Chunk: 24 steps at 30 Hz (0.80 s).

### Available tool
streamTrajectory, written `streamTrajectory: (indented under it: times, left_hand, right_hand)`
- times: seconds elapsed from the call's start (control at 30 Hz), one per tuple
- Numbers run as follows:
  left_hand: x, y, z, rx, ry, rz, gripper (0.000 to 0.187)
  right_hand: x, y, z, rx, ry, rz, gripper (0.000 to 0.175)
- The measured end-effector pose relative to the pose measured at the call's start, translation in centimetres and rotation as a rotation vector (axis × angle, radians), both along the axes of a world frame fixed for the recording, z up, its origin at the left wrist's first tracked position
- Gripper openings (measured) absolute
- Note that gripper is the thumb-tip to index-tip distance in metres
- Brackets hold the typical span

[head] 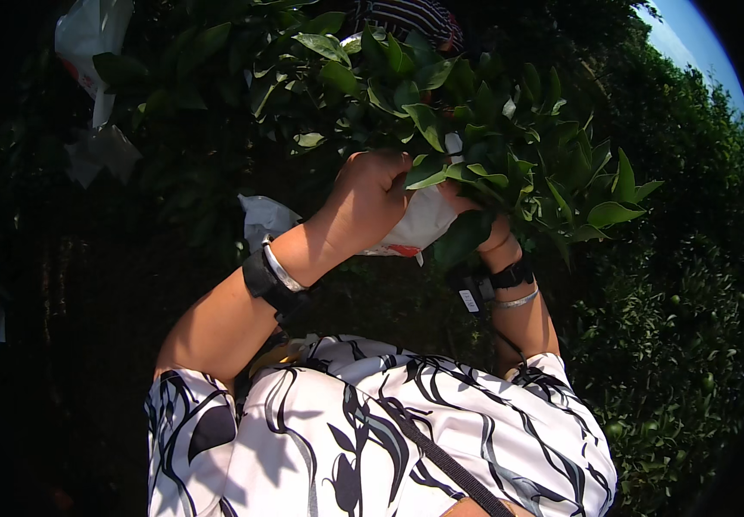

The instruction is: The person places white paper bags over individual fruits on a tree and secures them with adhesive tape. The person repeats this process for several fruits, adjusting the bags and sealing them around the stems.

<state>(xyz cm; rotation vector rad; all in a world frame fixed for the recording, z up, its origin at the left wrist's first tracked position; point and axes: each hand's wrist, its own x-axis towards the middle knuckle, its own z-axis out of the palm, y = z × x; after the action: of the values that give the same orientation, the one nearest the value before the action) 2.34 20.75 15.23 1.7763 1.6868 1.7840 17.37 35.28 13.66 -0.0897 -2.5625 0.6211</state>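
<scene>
A white paper fruit bag [425,220] with red print hangs among the leaves between my hands. My left hand [372,190] is at the bag's upper left side, its fingers curled against the paper near the top. On the other side, my right hand [485,216] reaches up to the bag's top, largely covered by leaves. Leafy twigs [436,171] hide the bag's neck and most fingertips. Whether fruit is inside cannot be seen. Each wrist wears a black strap and a silver-coloured bangle.
Another white paper bag [268,216] hangs behind my left wrist, and a larger one [94,45] at the upper left. Dense foliage [346,71] rises in front. A striped cloth [411,19] shows behind the leaves. Trees with green fruit [614,430] stand at the right.
</scene>
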Motion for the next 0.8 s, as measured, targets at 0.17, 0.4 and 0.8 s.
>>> streamTrajectory:
  times: [0.17,0.4,0.8]
  left_hand:
    - [-0.5,-0.2,-0.5,-0.044,-0.041,-0.028,0.011]
    - [-0.5,-0.5,0.5,-0.107,-0.017,-0.127,0.013]
    - [0.6,-0.6,1.3,-0.042,0.043,-0.059,0.018]
  right_hand:
    - [-0.5,-0.5,0.9,-0.568,-0.14,0.022,0.024]
    - [-0.7,1.0,-1.2,-0.507,-0.024,0.057,0.023]
    - [-0.8,0.9,-0.9,-0.414,-0.092,0.06,0.025]
